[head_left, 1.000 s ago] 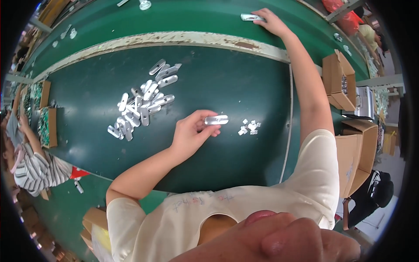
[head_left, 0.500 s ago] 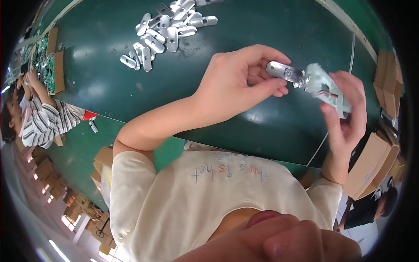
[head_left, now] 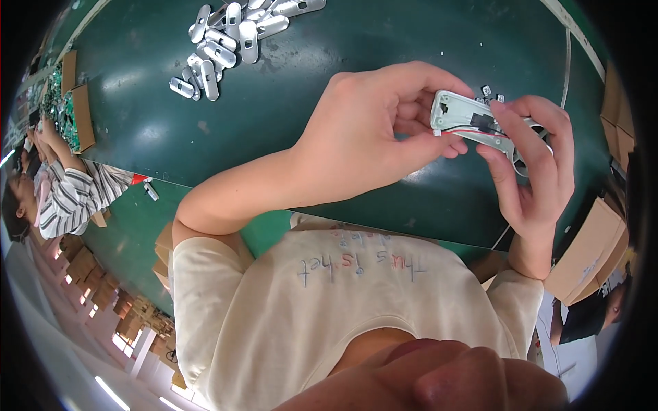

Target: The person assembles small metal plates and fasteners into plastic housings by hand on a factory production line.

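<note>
Holding a small elongated white plastic housing [head_left: 473, 123] between both hands, the person keeps it above the dark green table [head_left: 288, 116], near the table's near edge and to the right of the view. The housing is a shallow, open shell with rounded corners, matt in finish; a dark component sits inside it and thin red and white wires run along its cavity. The left hand [head_left: 373, 137] comes in with the forearm laid across the table edge, the wrist slightly bent, the fingers curled over the housing's left end and the thumb pressed up beneath it, so the hand is pinching that end. The right hand [head_left: 534, 164] stands upright from the lower right, palm facing the left hand, its fingers bent around the housing's right end and the index finger laid on the dark component; it too is closed on the part. Just behind the housing, a few tiny pale pieces [head_left: 492, 93] lie on the table. At the far left of the table surface, well apart from the hands, is a loose heap of silver metal pieces [head_left: 229, 34], oblong with rounded ends and glossy. The table top is smooth, with soft reflections and a few scuffs. A co-worker in a striped sleeve [head_left: 75, 195] sits at the left rim.
</note>
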The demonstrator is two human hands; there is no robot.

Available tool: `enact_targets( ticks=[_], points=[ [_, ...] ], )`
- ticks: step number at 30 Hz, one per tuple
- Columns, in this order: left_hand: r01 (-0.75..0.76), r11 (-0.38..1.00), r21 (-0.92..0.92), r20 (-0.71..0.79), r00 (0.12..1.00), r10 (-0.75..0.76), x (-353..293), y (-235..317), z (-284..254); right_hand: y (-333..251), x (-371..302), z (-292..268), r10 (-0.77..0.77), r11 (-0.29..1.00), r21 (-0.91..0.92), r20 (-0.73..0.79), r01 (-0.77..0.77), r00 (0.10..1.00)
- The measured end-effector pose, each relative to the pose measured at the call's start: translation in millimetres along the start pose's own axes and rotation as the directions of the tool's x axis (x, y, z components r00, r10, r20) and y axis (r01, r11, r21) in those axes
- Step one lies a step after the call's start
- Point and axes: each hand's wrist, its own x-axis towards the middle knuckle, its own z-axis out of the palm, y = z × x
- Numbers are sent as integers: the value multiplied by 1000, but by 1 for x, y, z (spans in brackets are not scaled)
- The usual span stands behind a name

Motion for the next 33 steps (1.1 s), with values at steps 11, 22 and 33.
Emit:
enact_targets(
  ticks=[11, 22, 33],
  points=[
    [-86, 996, -35, -27, 996, 85, -4, -1, 3, -1, -2, 6, -2, 1000, 13, -14, 2, 1000],
    [-127, 970, 206, -29, 990, 135, -2, -4, 0, -17, -4, 9, 549, 543, 636, 226, -549, 804],
    [-129, 842, 524, -265, 915, 305, 18, -12, -15, 34, 45, 24, 518, 716, 419, 219, -559, 827]
  ],
)
